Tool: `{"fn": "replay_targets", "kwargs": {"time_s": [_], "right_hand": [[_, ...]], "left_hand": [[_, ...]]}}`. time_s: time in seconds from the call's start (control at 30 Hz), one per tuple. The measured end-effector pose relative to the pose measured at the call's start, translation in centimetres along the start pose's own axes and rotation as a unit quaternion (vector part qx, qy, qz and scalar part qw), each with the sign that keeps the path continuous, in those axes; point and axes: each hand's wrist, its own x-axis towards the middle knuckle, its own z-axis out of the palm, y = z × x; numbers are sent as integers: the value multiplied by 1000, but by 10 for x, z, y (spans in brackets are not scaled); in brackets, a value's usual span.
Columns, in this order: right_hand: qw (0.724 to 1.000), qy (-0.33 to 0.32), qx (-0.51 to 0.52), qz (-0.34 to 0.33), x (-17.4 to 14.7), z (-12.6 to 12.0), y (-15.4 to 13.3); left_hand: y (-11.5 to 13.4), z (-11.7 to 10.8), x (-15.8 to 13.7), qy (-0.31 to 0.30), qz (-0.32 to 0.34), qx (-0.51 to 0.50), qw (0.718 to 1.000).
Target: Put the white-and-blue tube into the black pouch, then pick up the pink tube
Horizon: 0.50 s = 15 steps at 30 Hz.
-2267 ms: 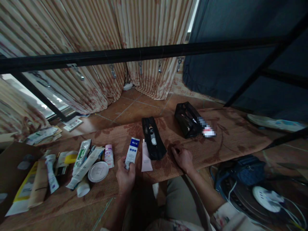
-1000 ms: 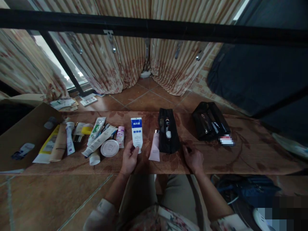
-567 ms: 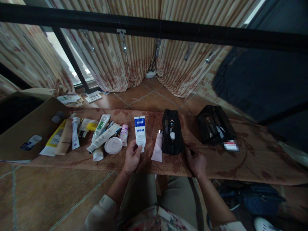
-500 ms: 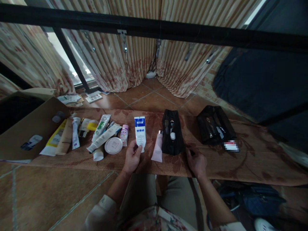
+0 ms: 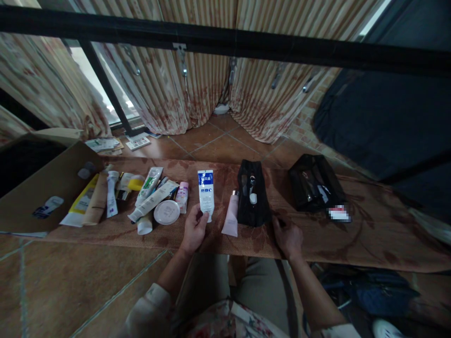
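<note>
My left hand [image 5: 195, 230] grips the lower end of a white tube with a blue label [image 5: 206, 193] and holds it upright over the brown patterned mat [image 5: 352, 234]. A pale pink tube [image 5: 230, 217] lies just right of it, beside an open black pouch [image 5: 252, 198] with small items inside. My right hand [image 5: 289, 236] rests on the mat at the pouch's lower right corner, fingers curled, with nothing seen in it. A second black pouch [image 5: 314, 186] sits farther right.
A heap of tubes [image 5: 150, 197], a round white lid [image 5: 166, 212] and a cardboard box flap [image 5: 42, 188] lie at the left. A black metal bar [image 5: 225, 42] crosses overhead. Striped curtains [image 5: 197, 89] hang behind, a dark cloth [image 5: 384, 112] at right, tiled floor below.
The view swung left and settled. My left hand raised the blue-labelled tube slightly more upright. My right hand stayed by the pouch's corner.
</note>
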Motion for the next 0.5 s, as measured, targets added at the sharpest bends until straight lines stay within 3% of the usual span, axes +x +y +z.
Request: {"fn": "replay_targets", "kwargs": {"time_s": [0.5], "right_hand": [[1000,-7,-9,5,0,-2,-2]], "left_hand": [[1,0,0,-2,15,17,1000]]}}
